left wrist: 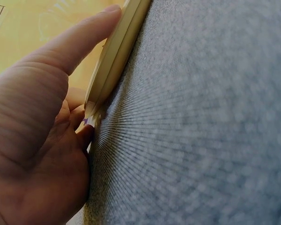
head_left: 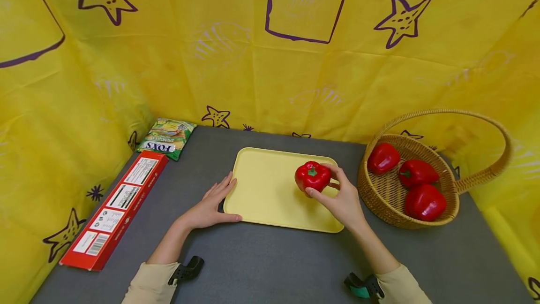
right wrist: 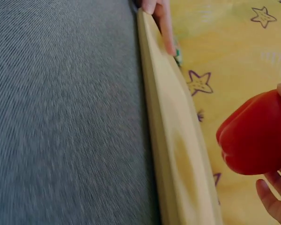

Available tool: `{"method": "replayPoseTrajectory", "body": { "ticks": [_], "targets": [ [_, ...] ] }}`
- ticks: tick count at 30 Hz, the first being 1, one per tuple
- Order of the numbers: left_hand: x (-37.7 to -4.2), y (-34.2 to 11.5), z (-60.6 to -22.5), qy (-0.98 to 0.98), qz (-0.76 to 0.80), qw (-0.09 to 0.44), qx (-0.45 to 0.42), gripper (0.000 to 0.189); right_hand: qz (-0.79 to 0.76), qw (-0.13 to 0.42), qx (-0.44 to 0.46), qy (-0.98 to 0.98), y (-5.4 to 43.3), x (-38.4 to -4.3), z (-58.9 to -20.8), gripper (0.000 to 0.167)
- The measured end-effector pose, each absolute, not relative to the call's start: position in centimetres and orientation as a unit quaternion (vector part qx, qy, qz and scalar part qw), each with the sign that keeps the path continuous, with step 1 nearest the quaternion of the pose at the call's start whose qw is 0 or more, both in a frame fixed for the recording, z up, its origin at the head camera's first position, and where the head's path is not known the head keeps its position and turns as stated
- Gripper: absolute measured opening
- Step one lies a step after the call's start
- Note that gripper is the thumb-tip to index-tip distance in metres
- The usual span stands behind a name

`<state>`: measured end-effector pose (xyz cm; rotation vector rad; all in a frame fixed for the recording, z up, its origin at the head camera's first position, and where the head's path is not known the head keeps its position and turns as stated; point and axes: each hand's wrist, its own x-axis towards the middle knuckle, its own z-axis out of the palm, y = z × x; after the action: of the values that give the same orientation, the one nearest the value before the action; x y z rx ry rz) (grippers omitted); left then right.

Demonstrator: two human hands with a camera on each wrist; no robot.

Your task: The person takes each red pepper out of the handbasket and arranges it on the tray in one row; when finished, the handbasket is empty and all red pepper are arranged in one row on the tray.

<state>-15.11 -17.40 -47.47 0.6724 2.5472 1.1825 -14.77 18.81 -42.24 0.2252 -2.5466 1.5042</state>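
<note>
A red bell pepper point(head_left: 312, 177) with a green stem is held between the thumb and fingers of my right hand point(head_left: 343, 198), over the right half of a yellow tray point(head_left: 266, 186). In the right wrist view a gap shows between the pepper point(right wrist: 257, 133) and the tray point(right wrist: 171, 122). My left hand point(head_left: 211, 205) rests at the tray's left edge, fingers extended and thumb along the near left corner. The left wrist view shows that thumb against the tray's rim point(left wrist: 114, 56). Three more red peppers, one of them point(head_left: 425, 202) nearest me, lie in a wicker basket point(head_left: 388, 210).
The basket's tall handle point(head_left: 502, 144) arches up at the right. On the left lie a long red box point(head_left: 116, 210) and, behind it, a green Fox's packet point(head_left: 168, 136). Yellow patterned cloth point(head_left: 236, 79) walls the grey table point(head_left: 261, 266) at the back and sides.
</note>
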Motion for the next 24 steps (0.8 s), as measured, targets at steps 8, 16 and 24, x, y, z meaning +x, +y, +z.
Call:
{"method": "replayPoseTrajectory", "body": {
  "ticks": [8,16,24],
  "targets": [
    [-15.1,-17.4,-47.6,0.876,0.404,0.127,0.228,0.106,0.535,0.05,0.082,-0.84,16.6,-15.6,-43.4,0.067],
    [-15.1,-17.4,-47.5,0.877,0.405,0.129,0.225,0.105,0.556,0.012,0.076,-0.827,15.2,-16.4,-44.2,0.068],
    [-15.1,-17.5,-47.6,0.877,0.405,0.13,0.223,0.104,0.572,-0.018,0.082,-0.816,13.6,-15.7,-41.9,0.065]
  ]
}}
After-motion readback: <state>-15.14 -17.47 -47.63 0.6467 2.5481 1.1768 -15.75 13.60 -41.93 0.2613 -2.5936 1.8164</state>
